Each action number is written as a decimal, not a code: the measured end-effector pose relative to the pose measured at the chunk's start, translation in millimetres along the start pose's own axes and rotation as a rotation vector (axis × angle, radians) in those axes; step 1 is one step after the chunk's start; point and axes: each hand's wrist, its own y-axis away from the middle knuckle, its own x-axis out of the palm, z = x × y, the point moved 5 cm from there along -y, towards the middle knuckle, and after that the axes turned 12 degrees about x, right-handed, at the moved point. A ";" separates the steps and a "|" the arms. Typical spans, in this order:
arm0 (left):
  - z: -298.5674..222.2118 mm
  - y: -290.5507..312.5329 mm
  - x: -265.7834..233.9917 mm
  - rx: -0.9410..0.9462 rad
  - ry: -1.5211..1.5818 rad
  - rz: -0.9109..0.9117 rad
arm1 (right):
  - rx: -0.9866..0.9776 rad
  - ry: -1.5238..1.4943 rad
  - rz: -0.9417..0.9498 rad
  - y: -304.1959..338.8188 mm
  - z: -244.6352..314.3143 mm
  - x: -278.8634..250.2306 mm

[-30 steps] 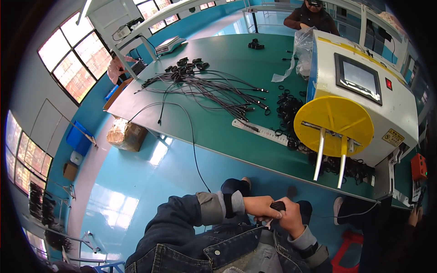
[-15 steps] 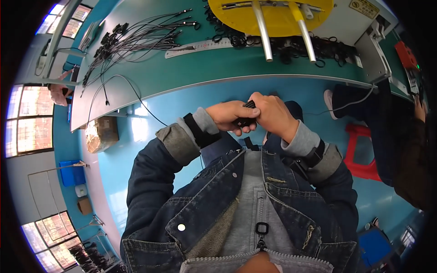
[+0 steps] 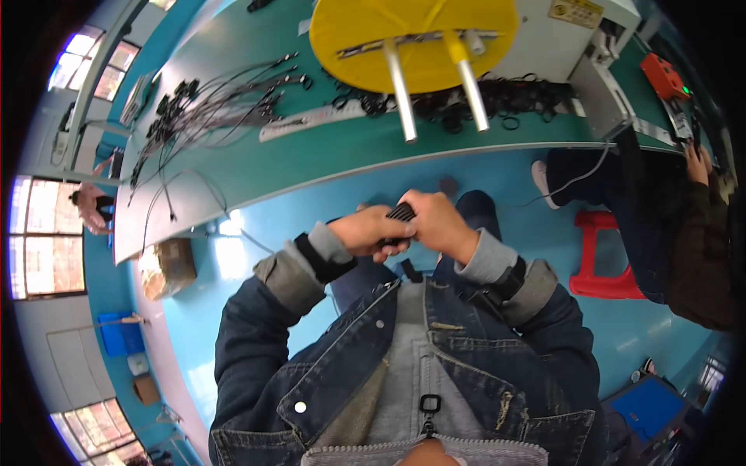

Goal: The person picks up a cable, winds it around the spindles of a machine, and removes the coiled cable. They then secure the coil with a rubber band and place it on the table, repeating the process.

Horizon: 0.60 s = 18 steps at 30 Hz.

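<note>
Above my lap, in front of the bench edge, my two hands meet around a small black ribbed piece (image 3: 401,213). My left hand (image 3: 362,232) is closed on it, thumb across its near side and fingers underneath. From the other side, my right hand (image 3: 443,224) presses against the piece with curled fingers, which hide its right end. Its exact kind cannot be made out.
The green bench (image 3: 233,172) carries black cables (image 3: 225,109), a steel ruler (image 3: 311,122), dark loops (image 3: 466,109) and a yellow disc (image 3: 420,62) with metal rods. A red stool (image 3: 587,252) stands right, beside a co-worker's dark sleeve (image 3: 699,264). A carton (image 3: 168,268) sits left.
The view has shifted, so the bench sits lower and further left in the picture. My hands stay together on the black piece, with the grip slightly changed.
</note>
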 end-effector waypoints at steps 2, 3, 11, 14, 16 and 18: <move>4.5 1.9 0.7 -0.021 -0.062 -0.043 | -0.098 0.124 -0.047 2.8 -2.1 5.5; 5.0 1.2 3.6 -0.015 -0.068 -0.031 | -0.084 0.188 -0.059 3.2 -6.3 9.6; 3.4 -2.2 8.4 0.139 -0.268 -0.144 | -0.057 0.215 0.047 8.4 13.3 -21.8; 0.6 -2.8 2.8 0.309 -0.013 -0.279 | -0.248 0.208 -0.474 6.8 10.1 -88.3; 1.9 -2.3 8.7 0.332 0.002 -0.287 | -0.012 0.417 -0.781 3.1 -2.3 -132.1; 2.1 -4.3 15.6 0.364 0.018 -0.289 | -0.056 0.617 -0.814 -13.3 -25.5 -149.8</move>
